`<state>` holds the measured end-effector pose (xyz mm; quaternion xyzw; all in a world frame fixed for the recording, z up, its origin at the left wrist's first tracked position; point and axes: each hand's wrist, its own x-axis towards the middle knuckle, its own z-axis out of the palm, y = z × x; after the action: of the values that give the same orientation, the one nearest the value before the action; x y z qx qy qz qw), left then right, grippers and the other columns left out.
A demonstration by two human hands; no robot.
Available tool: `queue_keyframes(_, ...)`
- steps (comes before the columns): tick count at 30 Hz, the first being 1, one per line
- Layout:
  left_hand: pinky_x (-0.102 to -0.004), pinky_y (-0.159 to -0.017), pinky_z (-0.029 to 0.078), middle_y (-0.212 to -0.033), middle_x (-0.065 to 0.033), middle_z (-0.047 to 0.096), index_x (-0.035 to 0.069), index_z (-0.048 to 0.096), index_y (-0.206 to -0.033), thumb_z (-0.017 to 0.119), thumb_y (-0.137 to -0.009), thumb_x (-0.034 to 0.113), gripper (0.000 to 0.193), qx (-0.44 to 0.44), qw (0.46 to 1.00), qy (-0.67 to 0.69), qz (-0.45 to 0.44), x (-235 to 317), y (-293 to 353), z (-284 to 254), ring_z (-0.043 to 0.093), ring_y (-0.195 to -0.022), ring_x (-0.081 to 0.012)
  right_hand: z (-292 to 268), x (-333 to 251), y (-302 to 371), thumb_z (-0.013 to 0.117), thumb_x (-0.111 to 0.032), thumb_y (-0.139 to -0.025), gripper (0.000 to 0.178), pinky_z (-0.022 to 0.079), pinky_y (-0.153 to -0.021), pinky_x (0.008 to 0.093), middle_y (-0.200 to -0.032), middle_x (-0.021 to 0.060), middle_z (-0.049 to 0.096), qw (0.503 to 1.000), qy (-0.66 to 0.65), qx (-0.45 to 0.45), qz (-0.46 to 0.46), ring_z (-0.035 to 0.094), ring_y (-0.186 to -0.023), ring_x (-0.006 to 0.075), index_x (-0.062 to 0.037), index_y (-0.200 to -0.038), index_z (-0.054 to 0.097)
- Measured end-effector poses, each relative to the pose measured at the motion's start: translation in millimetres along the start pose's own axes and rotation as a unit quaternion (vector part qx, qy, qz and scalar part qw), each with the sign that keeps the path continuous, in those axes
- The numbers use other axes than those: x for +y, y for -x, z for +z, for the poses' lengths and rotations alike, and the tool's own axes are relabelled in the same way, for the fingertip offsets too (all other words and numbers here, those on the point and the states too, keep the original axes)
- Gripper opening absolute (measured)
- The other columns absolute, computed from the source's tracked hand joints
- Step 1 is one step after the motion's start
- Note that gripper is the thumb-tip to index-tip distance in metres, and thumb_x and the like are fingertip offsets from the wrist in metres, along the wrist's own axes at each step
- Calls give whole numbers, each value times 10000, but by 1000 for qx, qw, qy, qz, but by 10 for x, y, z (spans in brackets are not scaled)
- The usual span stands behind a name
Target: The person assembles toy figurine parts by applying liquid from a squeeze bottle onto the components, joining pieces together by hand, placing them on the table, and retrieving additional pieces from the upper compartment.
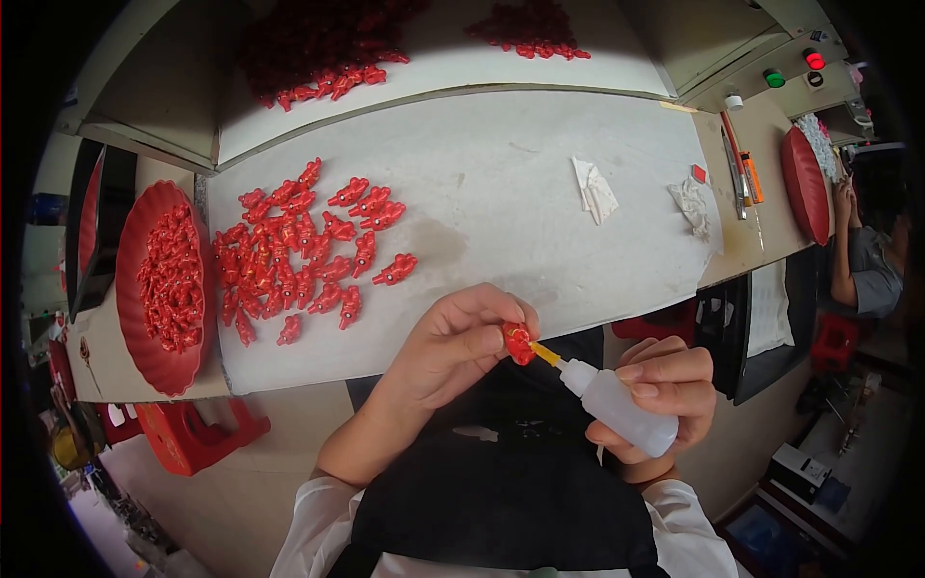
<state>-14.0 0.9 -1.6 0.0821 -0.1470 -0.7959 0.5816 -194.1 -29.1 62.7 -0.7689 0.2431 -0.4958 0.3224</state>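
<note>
Between the thumb and fingers of my left hand [467, 342] is a small glossy red figurine [518, 344] with yellowish marks. My right hand [674, 395] is closed around a white squeeze bottle [621, 409]. The bottle is tilted, and its thin yellow tip [545, 354] touches or nearly touches the figurine. Both hands are held over my lap, just off the front edge of the table. To the left on the white table sheet [520, 183] lie many similar red figurines [289, 241], loosely grouped.
A red scalloped tray [183, 361] heaped with small red pieces stands at the left. Dark piles of red pieces [337, 82] lie on the raised shelf behind. Crumpled tissues [593, 191] and an orange-handled knife [751, 176] are on the right. Another person [867, 265] sits at far right.
</note>
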Motion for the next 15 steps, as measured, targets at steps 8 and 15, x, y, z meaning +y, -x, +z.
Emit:
queue_keyframes(8,-269,-782,399,-957,-116,530,33,536,-960,519,-801,30,160,-4,1000,3,1,0,-9,-6,500,-879,-160,-35,-17,11,794,-182,-557,465,431,-560,242,-857,62,513,1000,-3,-10,14,506,-663,156,-83,-910,506)
queue_keyframes(15,-271,-781,402,-966,-120,531,33,540,-967,518,-801,27,168,-4,1000,10,4,-6,-8,-5,505,-872,-162,-68,-57,18,820,-131,-506,524,462,-592,272,-879,65,531,999,-12,-23,33,544,-701,190,-94,-931,517)
